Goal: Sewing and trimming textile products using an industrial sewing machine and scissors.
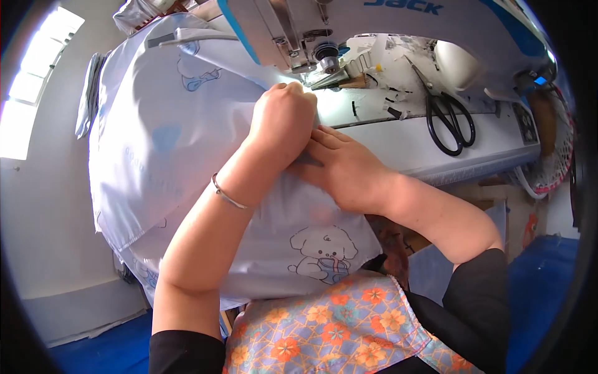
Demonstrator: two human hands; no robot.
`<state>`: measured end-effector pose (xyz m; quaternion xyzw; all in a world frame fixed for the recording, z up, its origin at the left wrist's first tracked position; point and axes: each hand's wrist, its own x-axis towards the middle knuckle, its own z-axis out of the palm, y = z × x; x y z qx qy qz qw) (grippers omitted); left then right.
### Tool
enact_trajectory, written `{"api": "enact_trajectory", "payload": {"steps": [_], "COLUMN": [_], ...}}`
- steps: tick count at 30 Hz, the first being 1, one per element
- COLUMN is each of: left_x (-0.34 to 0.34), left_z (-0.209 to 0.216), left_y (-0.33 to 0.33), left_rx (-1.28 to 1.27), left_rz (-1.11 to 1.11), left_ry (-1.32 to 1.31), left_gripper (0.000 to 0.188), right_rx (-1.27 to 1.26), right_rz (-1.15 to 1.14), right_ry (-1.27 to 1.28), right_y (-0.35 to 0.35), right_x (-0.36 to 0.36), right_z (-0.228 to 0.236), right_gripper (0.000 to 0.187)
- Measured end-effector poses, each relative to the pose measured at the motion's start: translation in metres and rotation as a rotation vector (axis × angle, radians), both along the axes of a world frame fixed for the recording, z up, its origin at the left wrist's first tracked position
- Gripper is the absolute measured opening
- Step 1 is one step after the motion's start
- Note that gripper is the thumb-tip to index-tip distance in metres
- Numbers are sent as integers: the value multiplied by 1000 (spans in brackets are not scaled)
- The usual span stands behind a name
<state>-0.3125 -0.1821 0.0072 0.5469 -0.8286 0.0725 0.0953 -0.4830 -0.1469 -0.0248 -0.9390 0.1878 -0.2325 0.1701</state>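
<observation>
A large pale lilac cloth [274, 262], printed with cartoon dogs, spreads over the sewing machine's bed and down over my lap. My left hand [283, 118] is closed on its edge just in front of the sewing machine's [293, 37] needle area; the fingertips are hidden. Close beside it, my right hand [349, 165] lies flat on the cloth with its fingers stretched toward my left wrist. A small grey piece [308, 159] shows under the right palm. The needle and presser foot are mostly hidden behind the left hand and the machine head.
Black-handled scissors [450, 121] lie on the white machine table [398, 140] to the right, with dark scraps [394, 112] near them. A small heap of bits lies behind the needle area. A white and red mesh basket [554, 156] stands at the far right.
</observation>
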Motion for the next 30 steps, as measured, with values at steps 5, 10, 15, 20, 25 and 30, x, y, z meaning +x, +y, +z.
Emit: {"api": "enact_trajectory", "payload": {"steps": [5, 10, 15, 20, 25, 30], "left_x": [30, 103, 164, 201, 144, 41], "left_z": [9, -4, -37, -6, 84, 96], "left_y": [61, 136, 98, 65, 95, 143], "left_rx": [-224, -367, -270, -303, -113, 652], "left_rz": [-71, 370, 411, 137, 117, -38], "left_ry": [8, -67, 48, -55, -274, -408], "left_gripper": [43, 67, 79, 62, 22, 18], "right_rx": [-113, -183, -218, -189, -111, -14], "right_rz": [97, 178, 24, -172, -179, -121], "right_ry": [105, 151, 95, -2, -15, -48], "right_y": [10, 25, 47, 60, 63, 58], "right_x": [-18, -26, 25, 47, 44, 38], "right_z": [3, -1, -13, -23, -25, -17], "right_gripper": [55, 55, 49, 45, 58, 61]}}
